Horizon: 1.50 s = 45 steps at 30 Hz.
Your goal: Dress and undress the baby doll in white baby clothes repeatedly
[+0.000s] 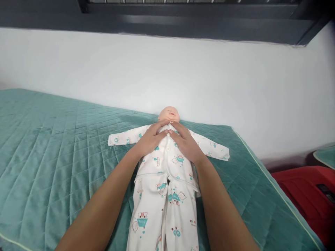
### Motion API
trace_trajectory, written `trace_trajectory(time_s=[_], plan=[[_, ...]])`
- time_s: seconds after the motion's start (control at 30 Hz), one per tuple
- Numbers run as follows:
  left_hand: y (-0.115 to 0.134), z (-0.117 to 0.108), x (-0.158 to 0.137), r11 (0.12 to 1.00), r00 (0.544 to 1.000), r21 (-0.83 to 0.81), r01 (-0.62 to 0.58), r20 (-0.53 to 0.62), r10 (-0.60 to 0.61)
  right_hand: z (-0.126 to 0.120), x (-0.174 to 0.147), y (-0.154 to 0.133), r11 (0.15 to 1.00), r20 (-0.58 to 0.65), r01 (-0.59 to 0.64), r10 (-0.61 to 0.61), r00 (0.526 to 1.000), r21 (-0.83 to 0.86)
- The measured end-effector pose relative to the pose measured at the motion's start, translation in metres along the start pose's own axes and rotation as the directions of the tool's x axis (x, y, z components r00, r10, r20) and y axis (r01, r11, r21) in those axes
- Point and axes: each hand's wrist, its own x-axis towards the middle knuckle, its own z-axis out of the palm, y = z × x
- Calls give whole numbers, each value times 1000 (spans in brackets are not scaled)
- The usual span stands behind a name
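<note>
A baby doll [168, 112] lies on its back with its head by the wall. It wears a white patterned buttoned shirt [155, 164], sleeves spread to both sides, and matching white trousers [180, 219]. On the upper chest rests my left hand [151, 138], its fingers stretched flat toward the collar and its thumb apart from them. My right hand [187, 142] mirrors it on the other side, also flat and open. The fingertips of both hands meet just below the doll's chin, and the thumbs come together near an upper button. A lower button [168, 149] shows between the hands.
Under the doll is a green quilted cover [65, 150], its pale-trimmed edge running down the right. Behind stands a white wall [131, 73] below a dark window frame [183, 22]. A red object [305, 195] sits beyond the right edge.
</note>
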Motion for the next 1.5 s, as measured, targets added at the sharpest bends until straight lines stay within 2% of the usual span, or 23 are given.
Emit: trace_trajectory(time_s=[0.23,0.43,0.63,0.73,0.83,0.9,0.97,1.03,1.1,1.23,1.37,1.43,1.5], plan=[[-7,-2,0,999,999,-23,35,20,-34,-4,-1,9,980,58,-56,45,997,193],[-8,-3,0,999,999,-38,28,32,-27,-7,-1,6,982,65,-54,43,997,180],[-7,-3,-1,1000,1000,19,2,30,-3,-8,-3,8,982,92,-37,20,996,187],[-13,-4,-2,996,1000,89,-25,1,25,-4,-6,12,988,40,-37,31,999,151],[-30,-10,-10,952,998,307,-15,-51,32,-2,-18,23,994,-37,-100,99,994,-45],[-46,-20,-21,852,997,521,51,-78,-12,-6,-31,36,941,-95,-185,164,982,-283],[-62,-35,-36,715,996,694,81,-79,-37,-15,-46,52,832,-133,-236,196,972,-501],[-75,-54,-54,600,994,793,111,-88,-66,-27,-62,66,730,-144,-262,222,964,-631],[-83,-74,-74,532,984,829,173,-130,-118,-39,-75,76,661,-148,-279,248,957,-697],[-84,-107,-109,472,944,827,305,-199,-262,-58,-95,86,598,-175,-337,313,934,-727],[-76,-135,-141,460,925,829,318,-167,-341,-74,-115,87,578,-185,-377,364,913,-723],[-69,-157,-164,459,915,823,336,-170,-365,-86,-132,85,576,-169,-377,382,909,-726],[-55,-188,-198,453,903,804,384,-226,-364,-103,-156,84,566,-152,-375,400,904,-734]])
